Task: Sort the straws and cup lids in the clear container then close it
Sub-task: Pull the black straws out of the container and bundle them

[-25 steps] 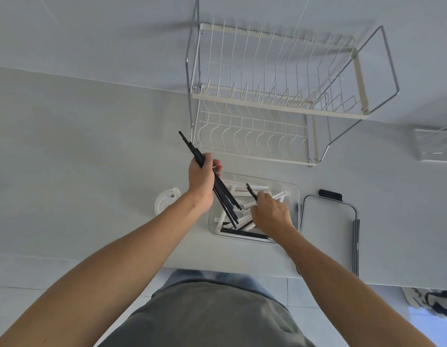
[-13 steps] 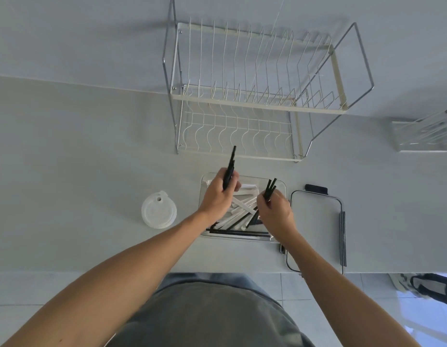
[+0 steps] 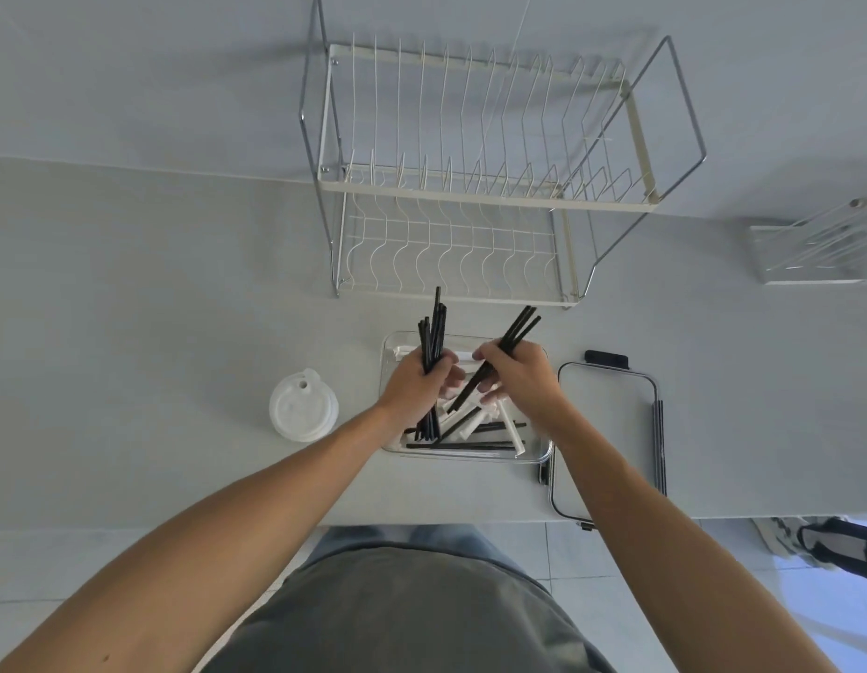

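A clear container [image 3: 538, 456] sits on the counter in front of me, holding black straws and white paper-wrapped straws [image 3: 511, 429]. My left hand [image 3: 417, 386] grips a bundle of black straws [image 3: 434, 327], nearly upright over the container's left side. Over its right side, my right hand [image 3: 519, 381] holds a few black straws [image 3: 516, 332] slanting up to the right. A stack of white cup lids [image 3: 303, 405] lies on the counter left of the container. The container's lid [image 3: 611, 420], with black clips, rests to its right.
A two-tier wire dish rack [image 3: 470, 196] stands right behind the container. A clear acrylic holder [image 3: 820, 245] is at the far right by the wall. The counter's front edge runs just below the container. A shoe shows on the floor at right.
My right hand has lifted a few black straws up out of the container. The bundle in my left hand has turned from slanted to nearly upright.
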